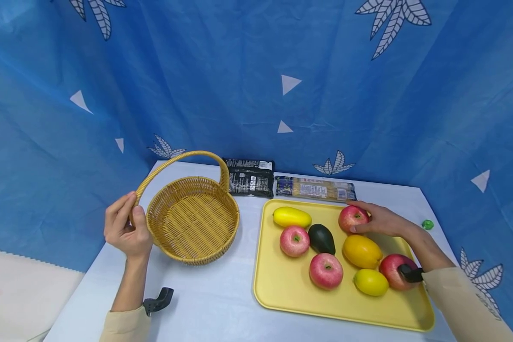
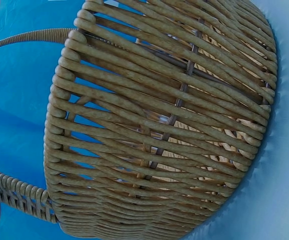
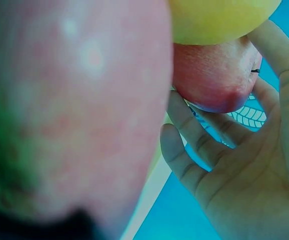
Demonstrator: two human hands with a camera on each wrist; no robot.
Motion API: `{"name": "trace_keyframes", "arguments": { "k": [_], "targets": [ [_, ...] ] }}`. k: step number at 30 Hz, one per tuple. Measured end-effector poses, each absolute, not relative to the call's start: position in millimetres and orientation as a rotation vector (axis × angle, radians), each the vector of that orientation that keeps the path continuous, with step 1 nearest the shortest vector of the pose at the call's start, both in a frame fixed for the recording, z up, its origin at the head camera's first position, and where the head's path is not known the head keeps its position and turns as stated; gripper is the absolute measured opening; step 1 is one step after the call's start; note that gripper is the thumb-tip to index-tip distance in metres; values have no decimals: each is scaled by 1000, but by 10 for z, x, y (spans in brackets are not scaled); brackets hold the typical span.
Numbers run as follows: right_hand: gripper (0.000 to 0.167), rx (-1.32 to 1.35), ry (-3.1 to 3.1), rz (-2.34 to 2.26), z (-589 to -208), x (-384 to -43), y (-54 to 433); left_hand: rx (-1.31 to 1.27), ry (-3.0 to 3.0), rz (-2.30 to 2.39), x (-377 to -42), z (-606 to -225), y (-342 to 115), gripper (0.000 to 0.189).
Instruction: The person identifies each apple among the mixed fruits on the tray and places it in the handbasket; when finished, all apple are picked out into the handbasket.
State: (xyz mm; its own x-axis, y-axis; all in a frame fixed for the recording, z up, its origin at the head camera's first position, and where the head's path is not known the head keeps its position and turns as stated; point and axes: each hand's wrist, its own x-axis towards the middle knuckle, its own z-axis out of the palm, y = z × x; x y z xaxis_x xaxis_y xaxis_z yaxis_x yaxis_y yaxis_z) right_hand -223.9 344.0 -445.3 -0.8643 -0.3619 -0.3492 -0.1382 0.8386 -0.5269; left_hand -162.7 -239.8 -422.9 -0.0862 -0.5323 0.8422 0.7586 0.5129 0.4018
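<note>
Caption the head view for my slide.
Left hand grips the handle of a round tan wicker basket; right hand clasps a round red apple at a rectangular yellow tray.

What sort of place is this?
Probably a staged recording table rather than a working kitchen: a patterned blue curtain hangs behind the white table, and fruit on a yellow tray sits beside a basket.

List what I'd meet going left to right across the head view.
Left hand, basket, black packet, avocado, far apple, right hand, small green object.
</note>
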Motion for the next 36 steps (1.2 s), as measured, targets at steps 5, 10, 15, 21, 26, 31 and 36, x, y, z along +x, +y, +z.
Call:
{"name": "trace_keyframes", "arguments": {
  "k": [5, 10, 15, 21, 26, 31, 36],
  "targets": [
    [89, -371, 2582, -681, -4457, -2235, 3433, -228, -1251, -1092, -1622, -4212, -2385, 39],
    [88, -378, 2588, -684, -4458, -2217, 3435, -227, -1245, -1096, -1637, -4204, -2380, 39],
    [88, -372, 2593, -684, -4449, -2207, 3435, -226, -1249, -1093, -1646, -4215, -2383, 39],
    [87, -376, 2592, -698, -4438, -2203, 3423, -233, -1235, -1100, -1645, -4246, -2408, 39],
    [87, -370, 2587, -699, -4446, -2205, 3420, -235, -1227, -1105, -1649, -4257, -2416, 38],
    [88, -371, 2592, -684, -4439, -2207, 3414, -225, -1225, -1100, -1647, -4252, -2410, 39],
    [87, -381, 2595, -685, -4434, -2214, 3408, -224, -1227, -1100, -1640, -4241, -2405, 39]
  ]
}}
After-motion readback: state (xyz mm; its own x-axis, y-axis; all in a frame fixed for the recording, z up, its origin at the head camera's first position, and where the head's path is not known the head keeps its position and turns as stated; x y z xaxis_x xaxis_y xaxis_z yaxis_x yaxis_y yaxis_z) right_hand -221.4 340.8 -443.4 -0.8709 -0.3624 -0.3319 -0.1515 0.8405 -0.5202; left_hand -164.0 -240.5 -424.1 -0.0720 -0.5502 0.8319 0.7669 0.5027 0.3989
